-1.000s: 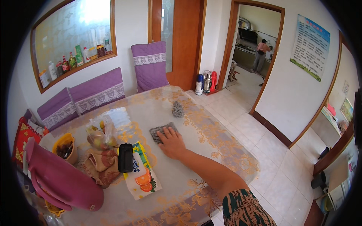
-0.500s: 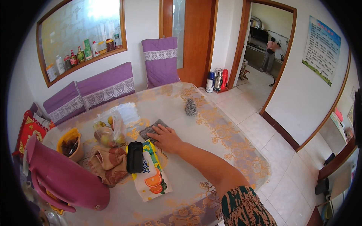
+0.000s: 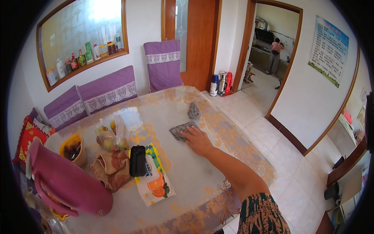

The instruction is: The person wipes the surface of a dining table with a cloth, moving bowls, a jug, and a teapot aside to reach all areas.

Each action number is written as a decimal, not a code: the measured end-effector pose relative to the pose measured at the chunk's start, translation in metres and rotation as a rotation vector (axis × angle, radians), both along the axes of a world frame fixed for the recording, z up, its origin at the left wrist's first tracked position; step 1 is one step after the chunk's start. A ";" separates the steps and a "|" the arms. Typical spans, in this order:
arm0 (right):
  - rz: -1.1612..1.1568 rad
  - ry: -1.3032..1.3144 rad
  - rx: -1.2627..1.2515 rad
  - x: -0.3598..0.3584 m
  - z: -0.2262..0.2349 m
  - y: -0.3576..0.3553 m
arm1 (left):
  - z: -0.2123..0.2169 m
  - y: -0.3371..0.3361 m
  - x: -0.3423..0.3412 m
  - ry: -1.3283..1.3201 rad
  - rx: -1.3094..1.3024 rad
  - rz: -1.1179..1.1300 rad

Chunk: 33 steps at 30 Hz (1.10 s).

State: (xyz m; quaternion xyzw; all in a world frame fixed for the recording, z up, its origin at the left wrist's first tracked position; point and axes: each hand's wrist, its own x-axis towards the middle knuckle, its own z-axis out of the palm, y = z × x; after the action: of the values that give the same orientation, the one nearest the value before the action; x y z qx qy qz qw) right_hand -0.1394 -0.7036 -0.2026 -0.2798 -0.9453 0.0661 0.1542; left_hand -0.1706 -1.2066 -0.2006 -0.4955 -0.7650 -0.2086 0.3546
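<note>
My right hand [image 3: 197, 140] lies palm down on a flat grey cloth [image 3: 181, 132], fingers spread, pressing it against the patterned table cover [image 3: 218, 171]. Just beyond the cloth sits a crumpled grey clump [image 3: 193, 111], perhaps another cloth. To the left of my forearm is a white, green and yellow pack of wipes [image 3: 159, 183] with oranges printed on it. A black plastic tray [image 3: 138, 161] rests partly over that pack. My left hand is out of view.
At left stand a large pink jug [image 3: 70, 183] and a yellow basket [image 3: 80, 156] with dark contents. A brown towel [image 3: 111, 167] and a bag of fruit [image 3: 111, 138] lie nearby. Purple-covered chairs [image 3: 163, 64] line the far side. Another person [image 3: 275, 56] stands in the kitchen.
My right hand has slid the grey cloth to the right across the table, from near the wipes pack to close by the crumpled grey clump. The view has shifted slightly.
</note>
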 end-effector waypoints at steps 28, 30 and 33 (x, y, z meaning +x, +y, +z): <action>0.131 -0.042 -0.016 0.180 0.027 -0.177 | -0.005 -0.007 0.008 -0.222 -0.052 -0.014; 0.119 -0.016 0.009 0.154 0.022 -0.157 | -0.009 -0.008 0.006 -0.213 -0.054 -0.011; 0.104 0.010 0.047 0.113 0.008 -0.122 | -0.010 -0.008 0.005 -0.224 -0.039 -0.022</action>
State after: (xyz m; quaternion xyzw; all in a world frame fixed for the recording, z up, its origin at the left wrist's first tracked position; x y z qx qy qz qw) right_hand -0.0261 -0.8254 -0.1943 -0.2264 -0.9590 0.0530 0.1619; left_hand -0.1657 -1.2147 -0.2110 -0.4841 -0.7983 -0.2517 0.2551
